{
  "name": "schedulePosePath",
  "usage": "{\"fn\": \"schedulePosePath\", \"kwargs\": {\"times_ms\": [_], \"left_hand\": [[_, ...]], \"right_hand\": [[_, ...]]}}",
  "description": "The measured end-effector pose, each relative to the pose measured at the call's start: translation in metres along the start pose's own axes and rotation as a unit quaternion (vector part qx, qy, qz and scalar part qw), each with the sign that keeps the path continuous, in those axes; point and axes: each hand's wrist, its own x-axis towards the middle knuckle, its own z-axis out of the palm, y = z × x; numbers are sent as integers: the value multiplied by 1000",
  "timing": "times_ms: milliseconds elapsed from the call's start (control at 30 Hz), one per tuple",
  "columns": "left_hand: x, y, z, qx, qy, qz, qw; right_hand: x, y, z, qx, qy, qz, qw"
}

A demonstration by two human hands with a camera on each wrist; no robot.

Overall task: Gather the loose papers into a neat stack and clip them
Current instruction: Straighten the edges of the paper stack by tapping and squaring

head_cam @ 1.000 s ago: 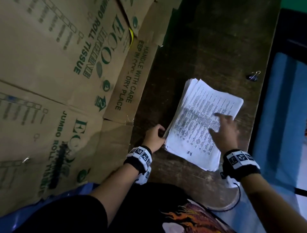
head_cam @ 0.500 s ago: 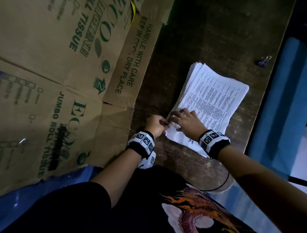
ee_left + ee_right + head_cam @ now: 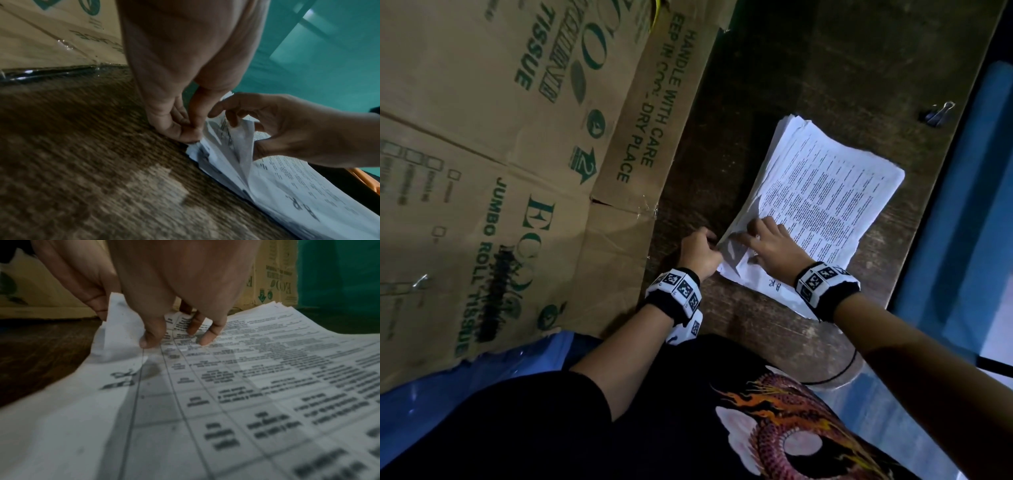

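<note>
A stack of printed papers [image 3: 825, 192] lies askew on the dark wooden table [image 3: 808, 61], its edges unevenly fanned. My left hand [image 3: 710, 245] sits at the stack's near left corner, where its curled fingers [image 3: 180, 131] pinch the edge of the lower sheets. My right hand [image 3: 748, 236] rests on the same corner. Its thumb and forefinger pinch the curled-up corner of the top sheet [image 3: 121, 331], and its other fingertips [image 3: 205, 339] press on the page. A small binder clip [image 3: 936, 113] lies alone near the table's far right edge.
Flattened cardboard boxes [image 3: 500, 154] stand along the left side of the table. A blue surface [image 3: 962, 205] lies beyond the table's right edge. A black cable [image 3: 839, 373] hangs off the near edge by my lap.
My right hand slid from the middle of the top page to the near left corner and lifted that sheet's corner. My left hand stayed at the stack's corner.
</note>
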Motion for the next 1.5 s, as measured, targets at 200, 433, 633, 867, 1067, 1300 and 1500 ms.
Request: {"fn": "schedulePosePath", "kwargs": {"times_ms": [200, 433, 633, 867, 1067, 1300, 1500], "left_hand": [[-1, 5, 1, 50, -3, 22, 999], [-4, 0, 1, 23, 12, 41, 999], [0, -2, -4, -102, -13, -43, 994], [1, -3, -5, -175, -30, -73, 981], [3, -9, -4, -174, -30, -68, 982], [1, -11, -3, -175, -23, -66, 982], [-4, -3, -2, -54, -18, 20, 998]], "right_hand": [[8, -5, -5, -14, -34, 11, 999], [12, -10, -7, -46, -66, 14, 997], [19, -8, -17, -58, -85, 4, 995], [20, -8, -18, -75, -82, -22, 994], [15, -5, -13, -67, -52, -40, 996], [14, -8, -18, -59, -56, -31, 996], [13, -12, -23, -76, -57, -40, 995]]}}
